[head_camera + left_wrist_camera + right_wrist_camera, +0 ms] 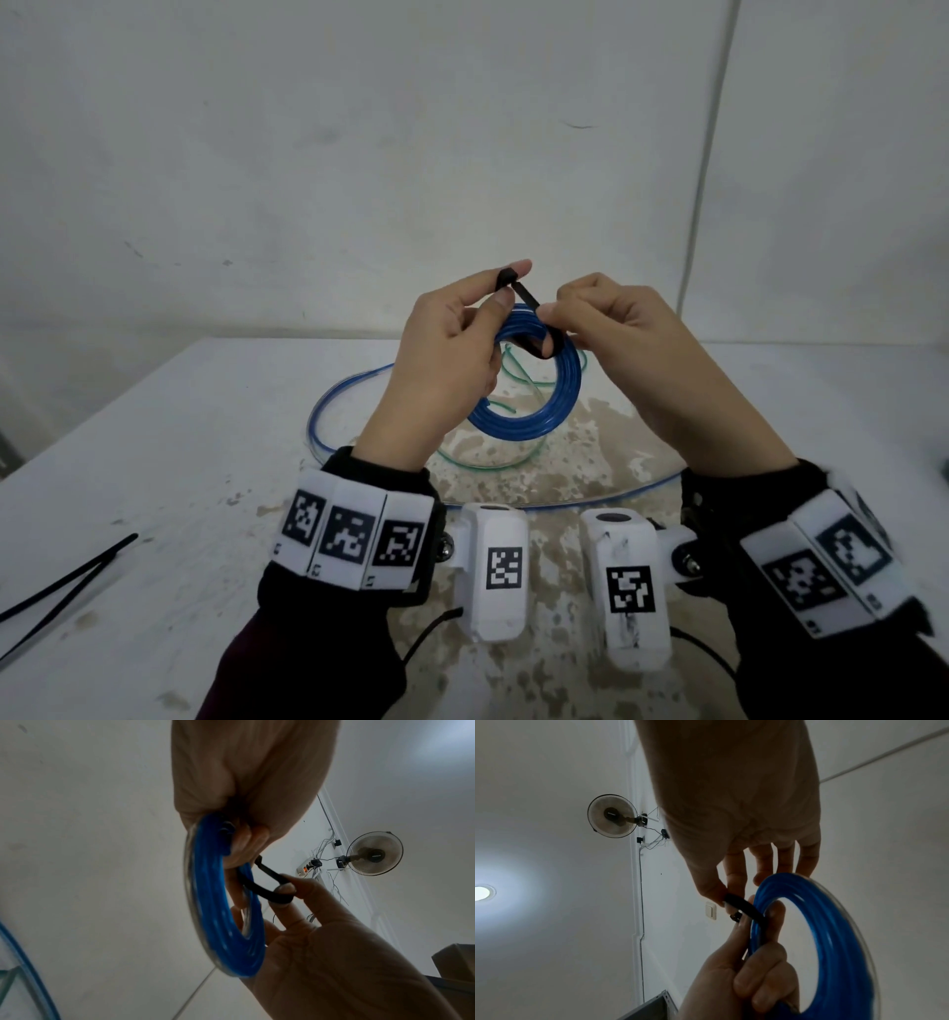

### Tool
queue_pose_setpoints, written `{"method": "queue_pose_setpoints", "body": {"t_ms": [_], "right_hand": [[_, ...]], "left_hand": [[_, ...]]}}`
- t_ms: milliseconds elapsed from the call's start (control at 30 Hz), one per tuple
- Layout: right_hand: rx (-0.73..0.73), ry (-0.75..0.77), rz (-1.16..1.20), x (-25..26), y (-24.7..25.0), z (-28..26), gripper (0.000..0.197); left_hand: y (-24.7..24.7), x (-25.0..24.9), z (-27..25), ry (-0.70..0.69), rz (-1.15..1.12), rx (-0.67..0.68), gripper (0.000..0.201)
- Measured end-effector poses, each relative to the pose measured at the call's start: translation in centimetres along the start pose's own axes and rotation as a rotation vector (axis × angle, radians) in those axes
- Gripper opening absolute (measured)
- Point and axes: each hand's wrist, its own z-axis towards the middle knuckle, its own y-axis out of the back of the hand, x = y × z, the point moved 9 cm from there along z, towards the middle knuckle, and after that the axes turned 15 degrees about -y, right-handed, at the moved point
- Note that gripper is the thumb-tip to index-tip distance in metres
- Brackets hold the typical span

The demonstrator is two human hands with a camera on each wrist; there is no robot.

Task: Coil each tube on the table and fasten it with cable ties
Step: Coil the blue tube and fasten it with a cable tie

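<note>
Both hands are holding the blue coil [534,411] above the surface [154,437]; the left hand [452,349] and right hand [631,334] are pinching a black cable tie [526,294] looping round it.

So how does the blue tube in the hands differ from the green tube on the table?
The blue tube is wound into a tight coil; the green tube lies in loose loops. The blue tube is held up off the table with a black cable tie looped around it; the green tube has no tie. Both are thin flexible tubing.
</note>
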Motion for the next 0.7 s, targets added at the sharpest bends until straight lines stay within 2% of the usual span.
{"method": "queue_pose_setpoints", "body": {"t_ms": [233, 400, 700], "right_hand": [[0.013, -0.002, 0.024, -0.3, 0.1, 0.1, 0.031], [0.061, 0.007, 0.023, -0.1, 0.2, 0.1, 0.03], [0.105, -0.005, 0.011, -0.2, -0.1, 0.0, 0.03]], "left_hand": [[0.0, -0.6, 0.2, -0.118, 0.139, 0.036, 0.028], [-0.4, 0.5, 0.0, 0.0, -0.02, 0.009, 0.028], [-0.7, 0.4, -0.1, 0.009, -0.024, 0.013, 0.027]]}}
